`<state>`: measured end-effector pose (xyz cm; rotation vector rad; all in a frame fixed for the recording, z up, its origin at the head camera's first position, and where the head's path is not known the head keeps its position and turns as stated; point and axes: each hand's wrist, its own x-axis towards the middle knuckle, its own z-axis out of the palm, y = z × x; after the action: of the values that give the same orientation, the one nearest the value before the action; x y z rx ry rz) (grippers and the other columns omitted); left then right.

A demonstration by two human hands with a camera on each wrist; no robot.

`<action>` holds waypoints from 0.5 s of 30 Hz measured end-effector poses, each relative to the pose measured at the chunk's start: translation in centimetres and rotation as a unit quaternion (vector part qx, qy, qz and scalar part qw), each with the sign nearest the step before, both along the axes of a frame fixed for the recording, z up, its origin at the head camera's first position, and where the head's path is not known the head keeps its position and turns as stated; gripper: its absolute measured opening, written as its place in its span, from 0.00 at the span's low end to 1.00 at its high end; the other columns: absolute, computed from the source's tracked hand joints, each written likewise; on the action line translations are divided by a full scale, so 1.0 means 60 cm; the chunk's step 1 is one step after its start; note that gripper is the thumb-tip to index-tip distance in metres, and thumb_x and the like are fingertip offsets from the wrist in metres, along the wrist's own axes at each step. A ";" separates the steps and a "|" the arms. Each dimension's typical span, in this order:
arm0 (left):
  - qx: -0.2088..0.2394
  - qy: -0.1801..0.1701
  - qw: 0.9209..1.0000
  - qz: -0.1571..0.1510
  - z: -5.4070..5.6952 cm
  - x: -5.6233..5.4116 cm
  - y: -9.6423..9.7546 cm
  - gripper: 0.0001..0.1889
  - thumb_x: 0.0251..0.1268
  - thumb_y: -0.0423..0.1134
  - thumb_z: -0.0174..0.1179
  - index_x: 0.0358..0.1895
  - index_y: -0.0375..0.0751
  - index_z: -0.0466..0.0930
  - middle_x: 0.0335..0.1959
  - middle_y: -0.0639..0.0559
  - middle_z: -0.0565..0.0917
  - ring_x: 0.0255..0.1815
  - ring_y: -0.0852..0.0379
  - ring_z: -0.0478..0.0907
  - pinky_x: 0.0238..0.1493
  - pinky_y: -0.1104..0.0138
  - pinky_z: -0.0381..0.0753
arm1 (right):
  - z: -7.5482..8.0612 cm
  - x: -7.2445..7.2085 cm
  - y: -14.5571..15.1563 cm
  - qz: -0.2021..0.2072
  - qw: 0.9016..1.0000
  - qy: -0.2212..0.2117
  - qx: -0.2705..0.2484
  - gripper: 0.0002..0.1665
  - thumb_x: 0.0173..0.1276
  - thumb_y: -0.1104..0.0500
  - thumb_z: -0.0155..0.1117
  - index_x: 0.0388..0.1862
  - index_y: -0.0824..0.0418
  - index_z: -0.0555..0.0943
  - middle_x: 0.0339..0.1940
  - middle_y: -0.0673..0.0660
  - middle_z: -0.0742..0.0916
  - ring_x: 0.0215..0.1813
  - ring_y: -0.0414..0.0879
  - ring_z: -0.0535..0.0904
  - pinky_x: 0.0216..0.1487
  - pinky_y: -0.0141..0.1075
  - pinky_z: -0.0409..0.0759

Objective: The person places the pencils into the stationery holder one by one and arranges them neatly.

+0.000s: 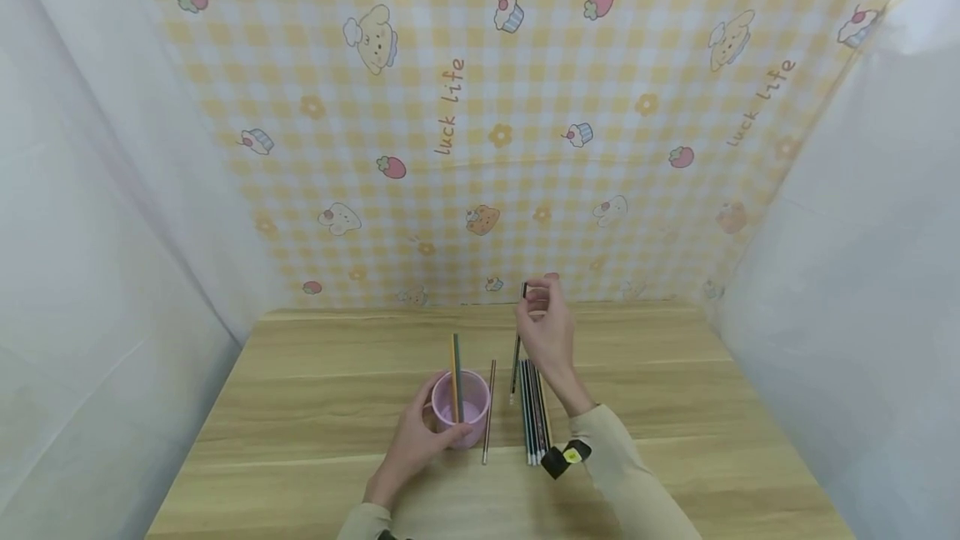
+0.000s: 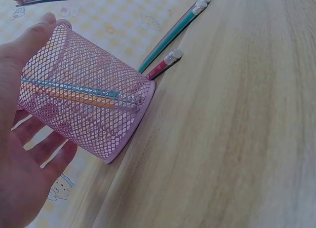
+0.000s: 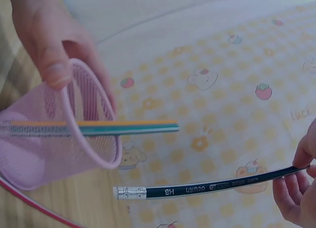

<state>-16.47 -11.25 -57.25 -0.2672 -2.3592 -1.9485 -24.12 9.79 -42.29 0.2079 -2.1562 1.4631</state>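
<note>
The left hand (image 1: 416,432) grips a pale pink, round, wire-mesh pen cup (image 1: 477,427) from its left side, fingers curved around the wall and thumb at the rim. The cup stands upright on the light wood-grain table (image 1: 315,423); its rim and base ring are smooth, the wall an open lattice. Two slim wooden pencils stand inside, ferrule ends down: one orange-yellow (image 1: 453,357), one teal-green (image 1: 458,350), their upper ends well above the rim. Just right of the cup lies a thin red pencil (image 1: 489,415) with a metal ferrule and pale eraser, eraser end toward the person. Next is a dark, nearly black pencil (image 3: 207,186) with a silver ferrule and white eraser; its barrel carries pale lettering, of which "HB" is legible. It is raised clear of the table, near upright and slightly tilted, eraser end down, to the right of the cup and apart from it. The right hand (image 1: 547,336) pinches this pencil near its upper end between thumb and fingers. Below that hand, a row of teal, black and yellow pencils (image 1: 534,415) lies side by side on the table, white eraser ends toward the person. The beige sleeve (image 1: 630,473) of the right arm, with a black strap (image 1: 556,462), is rightmost.
</note>
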 end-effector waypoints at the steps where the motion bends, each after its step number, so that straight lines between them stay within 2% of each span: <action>1: 0.001 0.001 1.000 0.001 0.000 0.000 0.000 0.48 0.46 0.38 0.81 0.74 0.51 0.67 0.64 0.40 0.77 0.59 0.38 0.80 0.60 0.44 0.82 | 0.005 0.002 -0.004 0.004 1.000 0.013 -0.005 0.19 0.64 0.71 0.60 0.54 0.65 0.77 0.39 0.63 0.85 0.39 0.54 0.84 0.35 0.27 0.86; 7: -0.003 0.003 1.000 0.002 0.001 0.000 -0.002 0.48 0.46 0.39 0.81 0.75 0.50 0.66 0.65 0.39 0.77 0.59 0.36 0.80 0.59 0.44 0.83 | 0.017 0.004 -0.030 0.036 0.994 0.086 -0.048 0.17 0.65 0.76 0.60 0.52 0.69 0.77 0.37 0.66 0.84 0.36 0.54 0.84 0.32 0.27 0.86; 15: -0.003 -0.003 1.000 0.000 0.001 0.001 -0.002 0.49 0.47 0.39 0.81 0.75 0.48 0.65 0.66 0.38 0.76 0.59 0.36 0.80 0.59 0.47 0.84 | 0.008 0.006 -0.064 0.074 0.984 0.155 -0.049 0.18 0.63 0.82 0.59 0.52 0.80 0.73 0.37 0.76 0.83 0.36 0.65 0.84 0.31 0.47 0.90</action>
<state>-16.42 -11.38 -57.20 -0.2634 -2.3692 -1.9446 -23.79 5.94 -41.78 0.5330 -1.8470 1.5011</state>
